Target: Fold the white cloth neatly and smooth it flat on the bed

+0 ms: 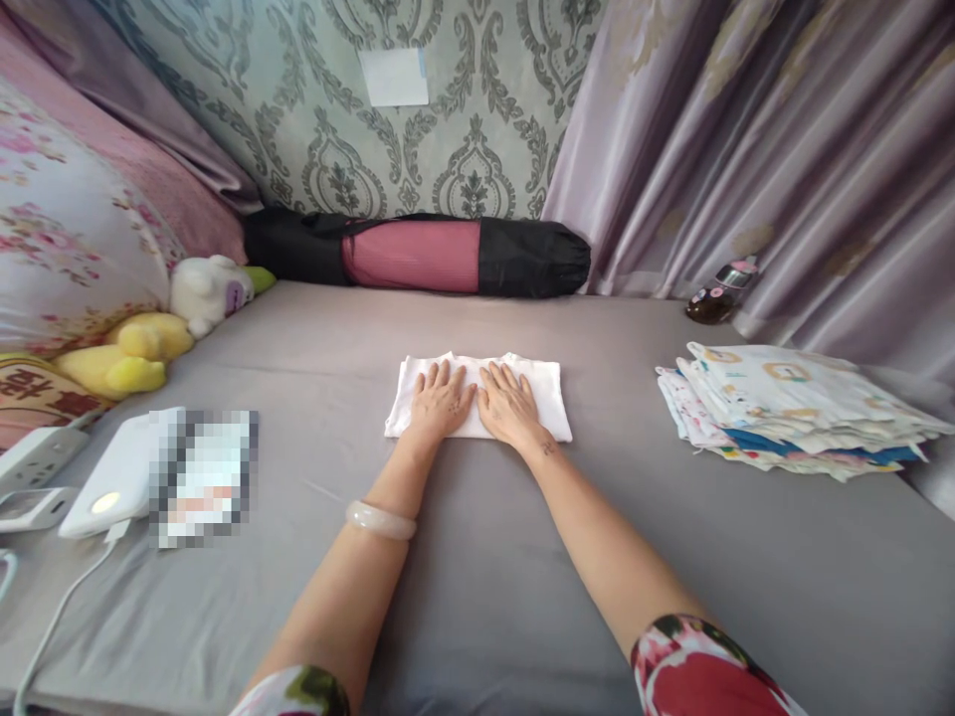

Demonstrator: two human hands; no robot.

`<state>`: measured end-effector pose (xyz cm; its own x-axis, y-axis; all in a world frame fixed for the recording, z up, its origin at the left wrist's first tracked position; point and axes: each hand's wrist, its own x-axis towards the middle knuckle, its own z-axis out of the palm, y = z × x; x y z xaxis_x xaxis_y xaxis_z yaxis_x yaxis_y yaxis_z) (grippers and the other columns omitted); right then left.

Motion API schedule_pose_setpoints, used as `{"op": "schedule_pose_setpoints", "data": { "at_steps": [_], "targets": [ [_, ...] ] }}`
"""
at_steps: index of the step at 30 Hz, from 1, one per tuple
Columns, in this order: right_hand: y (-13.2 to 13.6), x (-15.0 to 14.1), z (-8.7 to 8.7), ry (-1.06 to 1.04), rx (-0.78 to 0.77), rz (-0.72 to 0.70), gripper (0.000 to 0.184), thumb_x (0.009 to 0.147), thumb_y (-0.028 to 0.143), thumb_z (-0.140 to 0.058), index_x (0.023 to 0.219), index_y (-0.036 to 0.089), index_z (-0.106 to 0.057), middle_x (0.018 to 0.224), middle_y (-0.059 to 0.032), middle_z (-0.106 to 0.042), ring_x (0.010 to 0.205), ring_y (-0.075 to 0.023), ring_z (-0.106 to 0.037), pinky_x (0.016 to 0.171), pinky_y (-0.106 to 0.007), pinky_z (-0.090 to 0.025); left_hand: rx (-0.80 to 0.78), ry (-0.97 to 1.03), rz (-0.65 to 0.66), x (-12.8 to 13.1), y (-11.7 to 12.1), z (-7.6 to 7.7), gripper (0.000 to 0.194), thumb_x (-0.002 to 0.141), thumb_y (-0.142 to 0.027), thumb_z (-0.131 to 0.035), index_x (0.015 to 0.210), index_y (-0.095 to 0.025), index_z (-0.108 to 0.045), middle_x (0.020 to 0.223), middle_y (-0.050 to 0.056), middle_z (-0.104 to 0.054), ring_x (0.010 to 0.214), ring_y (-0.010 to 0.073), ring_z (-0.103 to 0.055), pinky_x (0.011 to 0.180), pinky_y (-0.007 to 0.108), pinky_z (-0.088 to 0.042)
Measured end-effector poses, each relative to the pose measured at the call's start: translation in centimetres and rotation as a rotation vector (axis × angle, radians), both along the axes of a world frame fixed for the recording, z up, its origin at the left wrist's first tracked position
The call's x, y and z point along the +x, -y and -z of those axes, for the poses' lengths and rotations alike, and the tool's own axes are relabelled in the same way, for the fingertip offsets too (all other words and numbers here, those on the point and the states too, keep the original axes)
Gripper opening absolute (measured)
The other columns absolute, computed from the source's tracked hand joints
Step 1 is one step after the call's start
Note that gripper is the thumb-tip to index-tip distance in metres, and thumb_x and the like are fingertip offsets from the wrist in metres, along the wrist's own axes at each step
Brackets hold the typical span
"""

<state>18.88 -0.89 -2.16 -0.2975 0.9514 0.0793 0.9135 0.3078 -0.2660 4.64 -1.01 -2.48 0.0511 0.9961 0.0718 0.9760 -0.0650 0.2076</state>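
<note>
A folded white cloth (548, 393) lies flat on the grey bed sheet (477, 557) in the middle of the view. My left hand (442, 400) rests palm down on its left half, fingers stretched out and flat. Beside it, my right hand (508, 403) lies palm down on the cloth too, fingers spread. The two hands nearly touch at the thumbs. Neither hand holds anything. A pale bangle (380, 520) sits on my left forearm.
A stack of folded printed cloths (798, 408) lies at the right. A rolled mat in a black bag (418, 254) lies along the wall. Plush toys (171, 328), a white power bank (119, 472) with cable and a small bottle (720, 293) sit around the edges.
</note>
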Motion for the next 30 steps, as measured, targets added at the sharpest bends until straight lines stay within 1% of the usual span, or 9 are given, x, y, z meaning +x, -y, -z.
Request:
{"op": "schedule_pose_setpoints", "data": {
  "at_steps": [4, 7, 10, 15, 20, 24, 27, 30],
  "targets": [
    [0.0, 0.4, 0.2, 0.001, 0.01, 0.101, 0.058, 0.102, 0.034, -0.026, 0.154, 0.01, -0.034, 0.163, -0.0109, -0.026, 0.152, -0.0248, -0.02, 0.123, -0.047, -0.014, 0.006, 0.006, -0.088, -0.7, 0.1, 0.0, 0.061, 0.099, -0.051, -0.031, 0.148, -0.017, -0.044, 0.159, 0.017, -0.037, 0.149, 0.0329, -0.03, 0.12, 0.05, -0.023],
    [0.1, 0.8, 0.3, 0.01, -0.002, 0.158, 0.061, 0.101, 0.035, -0.026, 0.154, 0.005, -0.03, 0.164, -0.0138, -0.023, 0.152, -0.0264, -0.019, 0.123, -0.046, -0.013, 0.013, 0.002, -0.145, -1.1, 0.2, 0.0, 0.065, 0.099, -0.052, -0.03, 0.149, -0.012, -0.043, 0.158, 0.02, -0.037, 0.149, 0.0331, -0.03, 0.121, 0.048, -0.021],
    [0.1, 1.0, 0.3, 0.016, -0.015, 0.22, 0.064, 0.101, 0.036, -0.027, 0.153, 0.0, -0.029, 0.163, -0.0173, -0.022, 0.152, -0.0279, -0.019, 0.123, -0.045, -0.013, 0.025, 0.006, -0.211, -1.4, 0.2, 0.1, 0.067, 0.099, -0.051, -0.029, 0.148, -0.007, -0.043, 0.158, 0.023, -0.037, 0.15, 0.0334, -0.027, 0.122, 0.049, -0.019],
    [0.1, 1.4, 0.4, 0.017, -0.005, 0.291, 0.065, 0.101, 0.037, -0.027, 0.152, -0.002, -0.031, 0.162, -0.0203, -0.024, 0.151, -0.0289, -0.02, 0.123, -0.041, -0.013, 0.053, 0.028, -0.259, -1.7, 0.2, 0.3, 0.064, 0.1, -0.047, -0.028, 0.147, -0.008, -0.044, 0.158, 0.02, -0.037, 0.15, 0.0303, -0.027, 0.121, 0.051, -0.023],
    [-0.1, 1.9, 0.2, 0.005, -0.035, 0.358, 0.064, 0.101, 0.039, -0.025, 0.152, 0.001, -0.032, 0.163, -0.0183, -0.023, 0.152, -0.0286, -0.019, 0.123, -0.044, -0.014, 0.053, 0.045, -0.286, -2.1, 0.2, 0.0, 0.063, 0.099, -0.044, -0.03, 0.147, -0.006, -0.044, 0.158, 0.02, -0.038, 0.149, 0.0303, -0.03, 0.121, 0.048, -0.026],
    [-0.2, 2.9, -0.2, 0.012, -0.073, 0.379, 0.064, 0.102, 0.039, -0.022, 0.154, 0.001, -0.029, 0.164, -0.017, -0.021, 0.152, -0.0276, -0.017, 0.123, -0.043, -0.015, 0.043, 0.055, -0.32, -3.1, 0.4, -0.1, 0.061, 0.099, -0.04, -0.03, 0.148, -0.006, -0.044, 0.158, 0.02, -0.038, 0.146, 0.0321, -0.037, 0.118, 0.045, -0.031],
    [-0.3, 4.0, -0.3, 0.016, -0.093, 0.399, 0.064, 0.103, 0.039, -0.02, 0.155, 0.004, -0.027, 0.165, -0.016, -0.019, 0.152, -0.0271, -0.016, 0.122, -0.043, -0.017, 0.033, 0.045, -0.317, -4.0, 0.5, 0.0, 0.059, 0.099, -0.036, -0.027, 0.149, -0.008, -0.042, 0.157, 0.019, -0.04, 0.145, 0.0324, -0.038, 0.119, 0.048, -0.03],
    [-0.5, 4.9, -0.3, 0.016, -0.103, 0.407, 0.064, 0.103, 0.039, -0.02, 0.156, 0.004, -0.025, 0.164, -0.0152, -0.02, 0.152, -0.0265, -0.018, 0.123, -0.043, -0.016, 0.013, 0.048, -0.315, -4.5, 0.5, 0.2, 0.059, 0.099, -0.036, -0.025, 0.15, -0.011, -0.041, 0.158, 0.016, -0.039, 0.146, 0.0336, -0.035, 0.119, 0.053, -0.027]
  ]
}}
